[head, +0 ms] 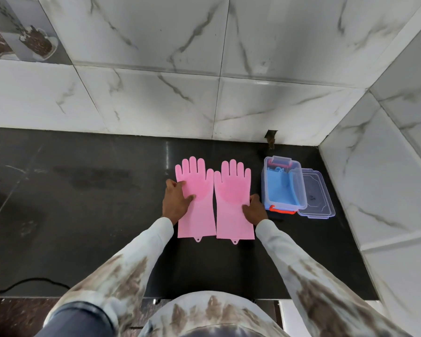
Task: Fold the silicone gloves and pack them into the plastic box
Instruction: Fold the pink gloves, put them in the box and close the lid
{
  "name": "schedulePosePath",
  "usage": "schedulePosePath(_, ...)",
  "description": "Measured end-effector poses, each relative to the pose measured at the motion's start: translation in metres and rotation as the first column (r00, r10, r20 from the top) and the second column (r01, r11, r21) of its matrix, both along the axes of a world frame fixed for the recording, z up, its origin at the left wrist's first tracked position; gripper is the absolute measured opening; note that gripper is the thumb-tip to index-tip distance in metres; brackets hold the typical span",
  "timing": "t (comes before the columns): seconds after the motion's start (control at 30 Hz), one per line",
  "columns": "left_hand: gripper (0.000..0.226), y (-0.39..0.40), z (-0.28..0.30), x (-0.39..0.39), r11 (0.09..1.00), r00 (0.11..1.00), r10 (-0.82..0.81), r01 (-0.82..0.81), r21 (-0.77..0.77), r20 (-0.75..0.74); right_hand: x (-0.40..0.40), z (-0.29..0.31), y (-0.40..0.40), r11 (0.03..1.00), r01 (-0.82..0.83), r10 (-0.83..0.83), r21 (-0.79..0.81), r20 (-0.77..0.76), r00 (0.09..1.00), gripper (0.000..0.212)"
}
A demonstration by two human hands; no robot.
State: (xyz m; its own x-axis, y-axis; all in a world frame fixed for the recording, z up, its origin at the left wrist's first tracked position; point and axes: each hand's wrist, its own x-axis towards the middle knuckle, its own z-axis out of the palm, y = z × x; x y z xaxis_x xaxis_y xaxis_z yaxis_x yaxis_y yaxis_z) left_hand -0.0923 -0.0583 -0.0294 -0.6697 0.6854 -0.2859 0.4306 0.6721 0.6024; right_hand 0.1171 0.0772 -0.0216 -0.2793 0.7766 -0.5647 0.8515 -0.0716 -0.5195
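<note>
Pink gloves (214, 200) lie flat beside the blue-filled plastic box (283, 184)

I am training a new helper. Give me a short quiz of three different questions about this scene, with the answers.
1. True or false: the pink gloves are already folded.
2. What lies inside the plastic box? A) blue gloves B) a sponge C) nothing
3. Fill in: the clear lid lies to the ___ of the box.

Key: 1. False, both lie flat, with the left hand and the right hand resting on them. 2. A, blue gloves. 3. Right.
</note>
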Motion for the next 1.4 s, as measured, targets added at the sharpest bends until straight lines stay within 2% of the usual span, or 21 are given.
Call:
schedulePosePath(0.1, 0.067, -0.005, -0.002, -0.003, 1.000, 0.999, -0.022, 0.021, -0.016, -0.024, -0.002, 0.000, -0.001, 1.000, 0.010, -0.010, 0.023, 0.007, 1.000, 0.048)
schedulePosePath(0.3, 0.069, -0.011, -0.005, -0.005, 0.999, 0.998, -0.049, 0.049, -0.015, -0.045, -0.003, -0.003, 0.003, 0.999, 0.037, -0.036, 0.029, -0.004, 0.999, 0.039)
schedulePosePath(0.7, 0.068, -0.014, -0.007, -0.007, 0.997, 0.995, -0.077, 0.076, -0.020, -0.057, -0.003, -0.005, 0.007, 0.997, 0.053, -0.051, 0.058, -0.026, 0.998, 0.038)
schedulePosePath(0.97, 0.072, -0.014, -0.003, -0.013, 0.995, 0.994, -0.103, 0.103, -0.009, -0.026, -0.007, -0.004, 0.006, 0.998, 0.004, -0.005, 0.065, 0.005, 1.000, 0.049)
schedulePosePath(1.07, 0.078, -0.015, -0.004, -0.018, 0.996, 0.995, -0.087, 0.086, 0.031, 0.044, -0.014, -0.003, 0.002, 0.988, -0.063, 0.051, 0.139, 0.087, 0.995, 0.061)
schedulePosePath(1.13, 0.077, -0.016, -0.004, -0.021, 0.993, 0.990, 0.011, -0.027, 0.115, 0.142, -0.020, -0.001, 0.000, 0.971, -0.105, 0.074, 0.216, 0.145, 0.987, 0.069)
schedulePosePath(1.2, 0.072, -0.017, -0.003, -0.025, 0.958, 0.940, 0.157, -0.220, 0.185, 0.304, -0.025, 0.001, 0.000, 0.959, -0.118, 0.074, 0.257, 0.173, 0.982, 0.072)
schedulePosePath(1.27, 0.066, -0.020, -0.001, -0.028, 0.915, 0.858, 0.244, -0.358, 0.185, 0.451, -0.028, 0.001, 0.001, 0.956, -0.121, 0.070, 0.269, 0.192, 0.979, 0.071)
schedulePosePath(1.33, 0.056, -0.023, -0.001, -0.033, 0.897, 0.811, 0.271, -0.408, 0.170, 0.518, -0.029, 0.001, 0.004, 0.961, -0.100, 0.052, 0.260, 0.184, 0.981, 0.067)
schedulePosePath(1.4, 0.047, -0.025, -0.001, -0.035, 0.900, 0.804, 0.273, -0.407, 0.154, 0.529, -0.030, 0.002, 0.006, 0.968, -0.053, 0.016, 0.245, 0.150, 0.989, 0.065)
